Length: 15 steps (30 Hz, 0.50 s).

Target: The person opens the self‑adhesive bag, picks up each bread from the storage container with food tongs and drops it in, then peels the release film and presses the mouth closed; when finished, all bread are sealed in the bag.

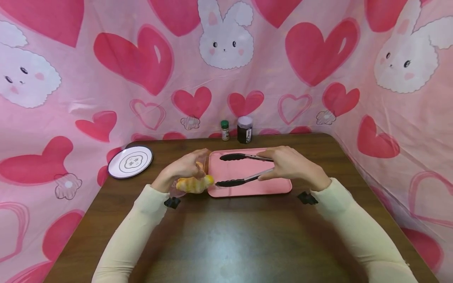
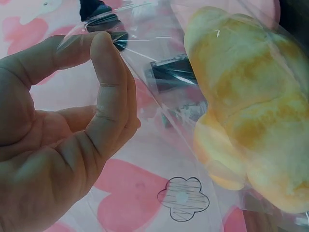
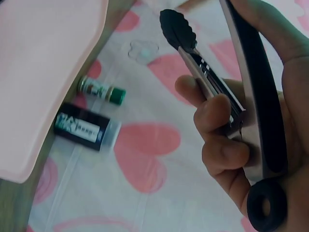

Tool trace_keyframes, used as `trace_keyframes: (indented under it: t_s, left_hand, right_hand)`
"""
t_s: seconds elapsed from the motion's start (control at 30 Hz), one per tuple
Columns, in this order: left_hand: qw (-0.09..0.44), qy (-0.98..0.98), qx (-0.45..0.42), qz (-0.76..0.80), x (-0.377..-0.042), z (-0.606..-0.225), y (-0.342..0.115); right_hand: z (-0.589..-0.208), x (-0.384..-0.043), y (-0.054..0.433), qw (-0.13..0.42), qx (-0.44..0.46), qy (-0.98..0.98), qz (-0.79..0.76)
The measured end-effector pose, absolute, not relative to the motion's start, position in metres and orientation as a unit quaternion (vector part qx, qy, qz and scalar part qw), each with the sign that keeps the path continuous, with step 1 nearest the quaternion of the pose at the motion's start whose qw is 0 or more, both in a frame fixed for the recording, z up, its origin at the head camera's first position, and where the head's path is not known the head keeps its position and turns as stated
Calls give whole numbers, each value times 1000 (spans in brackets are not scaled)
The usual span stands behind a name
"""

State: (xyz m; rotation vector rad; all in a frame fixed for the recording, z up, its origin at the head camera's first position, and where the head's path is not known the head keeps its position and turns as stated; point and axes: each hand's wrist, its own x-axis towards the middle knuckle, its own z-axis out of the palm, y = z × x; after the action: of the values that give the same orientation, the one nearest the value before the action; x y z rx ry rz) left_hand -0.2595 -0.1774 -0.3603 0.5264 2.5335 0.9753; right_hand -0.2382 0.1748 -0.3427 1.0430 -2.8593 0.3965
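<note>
My left hand (image 1: 185, 166) pinches the edge of a clear plastic bag (image 2: 149, 29) between thumb and fingertip, seen plainly in the left wrist view. Bread rolls (image 2: 251, 96), golden brown on top, sit inside the bag, just left of the pink tray (image 1: 253, 190). My right hand (image 1: 288, 163) grips metal tongs (image 3: 251, 96) with dark handle grips and black scalloped tips. The tongs are spread wide over the tray, tips pointing left toward the bread, with nothing between them.
A white plate (image 1: 118, 167) with a dark rim lies at the table's left edge. At the back, against the pink heart-print cloth (image 1: 269, 78), stand a small green-capped bottle (image 1: 225, 131) and a dark jar (image 1: 244, 135) with a pale lid.
</note>
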Motion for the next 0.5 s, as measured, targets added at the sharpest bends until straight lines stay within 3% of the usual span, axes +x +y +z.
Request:
trace_keyframes:
  t_s: [0.27,0.5]
  left_hand:
    - [182,902,174,351,-259,-360,-179]
    - [183,898,175,361,-259,-361,-180]
  right_hand:
    - [-342,-243,208,25,300,-941,152]
    - [-350,-249,232,38,187,-963,191]
